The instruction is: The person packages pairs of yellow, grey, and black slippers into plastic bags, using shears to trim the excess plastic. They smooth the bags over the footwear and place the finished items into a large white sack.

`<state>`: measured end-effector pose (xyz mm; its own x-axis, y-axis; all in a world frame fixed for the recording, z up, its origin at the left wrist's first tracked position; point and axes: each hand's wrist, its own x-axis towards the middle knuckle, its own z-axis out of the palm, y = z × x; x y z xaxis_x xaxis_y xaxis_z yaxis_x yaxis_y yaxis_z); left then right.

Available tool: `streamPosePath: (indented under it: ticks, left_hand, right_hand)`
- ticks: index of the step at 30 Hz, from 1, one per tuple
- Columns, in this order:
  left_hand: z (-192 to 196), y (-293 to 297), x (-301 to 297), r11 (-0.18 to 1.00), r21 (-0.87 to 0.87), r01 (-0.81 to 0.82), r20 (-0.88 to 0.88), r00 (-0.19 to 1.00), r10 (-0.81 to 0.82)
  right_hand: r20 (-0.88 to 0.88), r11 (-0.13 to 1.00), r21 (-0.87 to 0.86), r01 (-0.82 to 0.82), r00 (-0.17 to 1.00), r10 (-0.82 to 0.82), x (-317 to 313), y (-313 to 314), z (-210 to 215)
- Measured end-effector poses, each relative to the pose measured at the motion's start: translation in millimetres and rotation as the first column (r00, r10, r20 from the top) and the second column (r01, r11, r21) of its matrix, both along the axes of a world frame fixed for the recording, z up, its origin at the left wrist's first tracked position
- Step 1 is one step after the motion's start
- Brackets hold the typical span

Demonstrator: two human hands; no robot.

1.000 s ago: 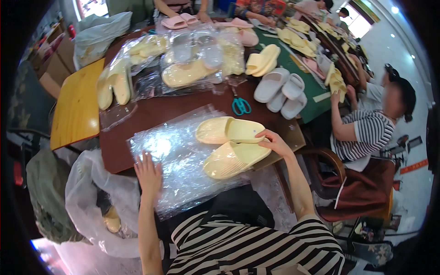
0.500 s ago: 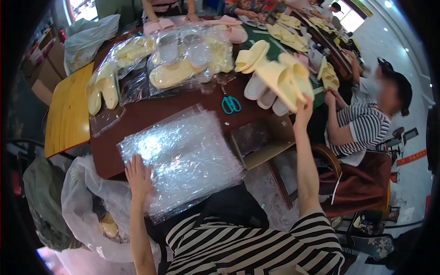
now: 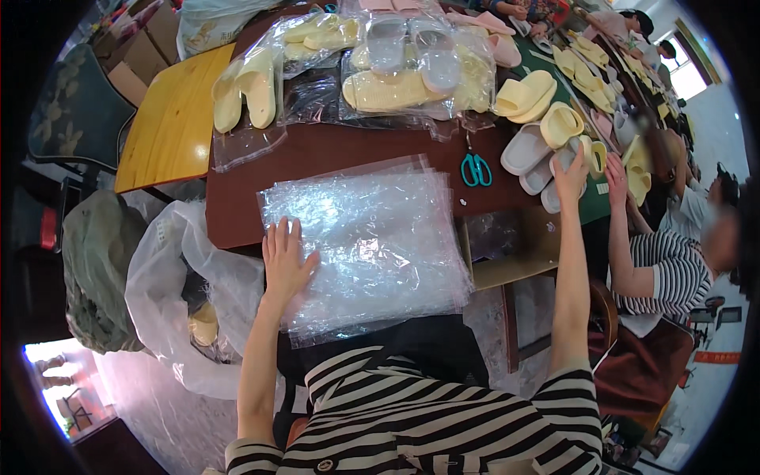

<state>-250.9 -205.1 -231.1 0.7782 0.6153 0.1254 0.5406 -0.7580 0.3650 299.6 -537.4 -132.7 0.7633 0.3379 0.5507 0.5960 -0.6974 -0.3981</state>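
Note:
My left hand (image 3: 286, 257) lies flat with spread fingers on a stack of clear plastic bags (image 3: 372, 237) at the table's front edge. At the table's right side, my right hand (image 3: 571, 178) is around the upper part of a grey slipper (image 3: 552, 198), thumb and fingers on either side; part of it is hidden under the hand. Another grey slipper (image 3: 522, 150) lies to its left. Just beyond my fingers are a yellow slipper (image 3: 560, 125) and a second yellow slipper (image 3: 595, 154). Farther back sits a yellow pair (image 3: 525, 96).
Bagged yellow and grey slippers (image 3: 396, 87) cover the back of the brown table (image 3: 356, 142). Teal-handled scissors (image 3: 476, 170) lie beyond the bags. An open cardboard box (image 3: 514, 269) stands below the right edge. A co-worker's hand (image 3: 617, 170) is close to my right hand.
My right hand, which held a yellow slipper pair in the air, has lowered onto the grey slippers; the yellow pair now rests beyond it. My left hand stays on the bags. The view has shifted.

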Motion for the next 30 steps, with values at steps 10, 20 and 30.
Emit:
streamPosePath:
  ticks: [10, 20, 30]
  left_hand:
    - [-8, -8, -6, 0.994, 0.105, -0.021, -0.022, 0.999, 0.024]
    - [-2, -7, -25, 0.995, 0.05, -0.088, -0.058, 0.994, 0.091]
    - [18, 5, -43, 0.988, -0.028, -0.151, 0.481, 0.865, 0.145]
  right_hand:
    - [-0.318, 0.122, -0.269, -0.955, 0.208, 0.925, -350, 133, 15]
    - [-0.794, 0.116, -0.457, -0.882, 0.463, 0.394, -286, 92, 9]
    - [-0.386, 0.164, -0.397, -0.903, 0.326, 0.863, -336, 252, -43]
